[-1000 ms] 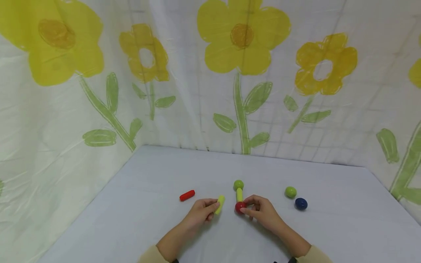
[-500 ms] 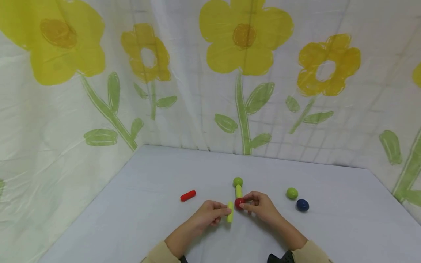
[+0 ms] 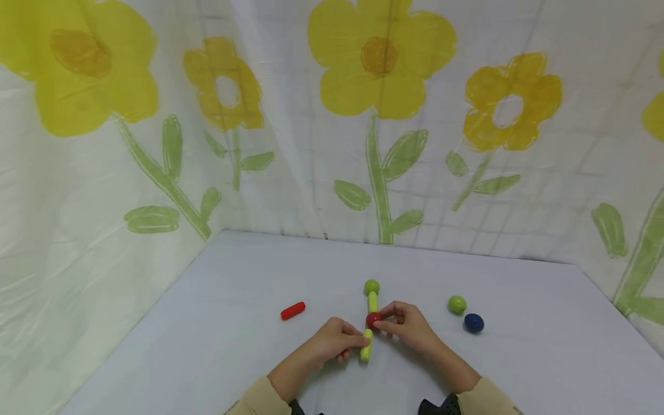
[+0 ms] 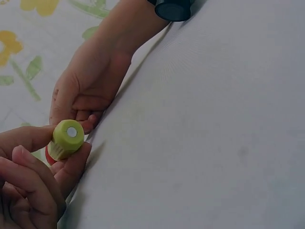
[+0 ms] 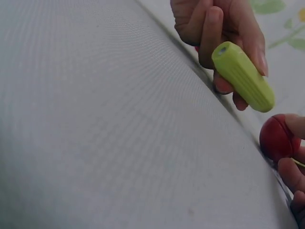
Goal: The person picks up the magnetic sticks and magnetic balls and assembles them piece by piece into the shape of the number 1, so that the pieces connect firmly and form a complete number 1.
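My left hand [image 3: 337,340] pinches a short yellow-green ridged stick [image 3: 366,349] between thumb and fingers. A small silvery disc [image 4: 72,132] sits in the stick's end in the left wrist view. Just beyond the stick, my right hand [image 3: 407,327] holds a red ball [image 3: 373,321] with thumb and fingertips. The red ball stands at the near end of a second yellow-green stick [image 3: 373,302], which has a green ball [image 3: 372,286] at its far end. Seen from the right wrist, the held stick [image 5: 244,77] points its lower end at the red ball [image 5: 277,138], with a narrow gap between.
A red stick [image 3: 293,310] lies on the white table [image 3: 233,288] to the left. On the right are a loose green ball [image 3: 457,304] and a dark blue ball [image 3: 474,323]. A cloth with painted flowers [image 3: 381,57] hangs behind the table.
My left hand has brought its stick rightward and toward me, from beside the red ball to just in front of it. My right hand keeps hold of the red ball, nearly still.
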Tool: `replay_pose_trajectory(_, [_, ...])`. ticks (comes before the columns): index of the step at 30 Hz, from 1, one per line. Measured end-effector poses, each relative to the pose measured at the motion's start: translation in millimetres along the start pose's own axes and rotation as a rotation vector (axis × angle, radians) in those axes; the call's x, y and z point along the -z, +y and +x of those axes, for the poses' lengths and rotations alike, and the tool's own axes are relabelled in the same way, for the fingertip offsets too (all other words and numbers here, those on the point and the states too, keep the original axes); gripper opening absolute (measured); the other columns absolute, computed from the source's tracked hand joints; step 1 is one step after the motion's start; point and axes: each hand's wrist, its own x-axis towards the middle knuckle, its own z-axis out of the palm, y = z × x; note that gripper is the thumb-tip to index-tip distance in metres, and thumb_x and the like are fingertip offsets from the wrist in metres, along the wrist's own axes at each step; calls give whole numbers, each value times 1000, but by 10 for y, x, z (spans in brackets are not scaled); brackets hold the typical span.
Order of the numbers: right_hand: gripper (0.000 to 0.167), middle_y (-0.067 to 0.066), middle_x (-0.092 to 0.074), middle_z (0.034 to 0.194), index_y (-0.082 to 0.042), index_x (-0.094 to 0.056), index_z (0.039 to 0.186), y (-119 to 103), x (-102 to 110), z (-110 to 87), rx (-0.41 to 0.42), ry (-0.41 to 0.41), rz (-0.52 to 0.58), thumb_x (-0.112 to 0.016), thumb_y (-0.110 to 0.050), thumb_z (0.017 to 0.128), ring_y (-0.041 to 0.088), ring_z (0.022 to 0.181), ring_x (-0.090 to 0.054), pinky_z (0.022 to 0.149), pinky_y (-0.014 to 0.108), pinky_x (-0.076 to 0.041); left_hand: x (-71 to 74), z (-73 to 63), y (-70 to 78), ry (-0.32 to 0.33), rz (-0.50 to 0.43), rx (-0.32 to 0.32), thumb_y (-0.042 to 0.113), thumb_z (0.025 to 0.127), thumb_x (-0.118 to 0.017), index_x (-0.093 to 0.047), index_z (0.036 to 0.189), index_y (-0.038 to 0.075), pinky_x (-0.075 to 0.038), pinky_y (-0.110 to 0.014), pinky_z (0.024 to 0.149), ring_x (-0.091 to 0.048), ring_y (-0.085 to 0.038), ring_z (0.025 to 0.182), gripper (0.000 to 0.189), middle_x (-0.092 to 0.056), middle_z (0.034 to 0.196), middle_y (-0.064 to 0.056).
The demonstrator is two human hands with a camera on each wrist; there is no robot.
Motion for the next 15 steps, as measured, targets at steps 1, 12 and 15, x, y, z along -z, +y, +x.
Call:
replay_pose_trajectory(1, [35,7,-67,91,1,-62,102,2,-2,4,-3,4,-1,-73,-25,80,12,62,-56,56,22,-45,-3,3,-2,1,7,5,22,81,-72,-71,87,2,-31,-15,40,-37,-4,42,21,-48,53,5])
replay_pose_trajectory(12, [34,8,-67,91,1,-62,102,6,-17,6,-3,2,5,-72,-24,81,11,61,-55,57,21,-46,-101,78,13,71,57,-2,23,79,-73,-70,77,7,-26,-17,39,-35,-4,41,16,-49,52,7])
replay_pose_trajectory(15, [34,8,-67,91,1,-62,102,2,-12,-1,8,-2,3,-71,-24,82,10,62,-55,57,22,-46,-119,99,22,79,50,-7,22,79,-73,-70,75,7,-26,-17,39,-34,-4,41,15,-47,50,7])
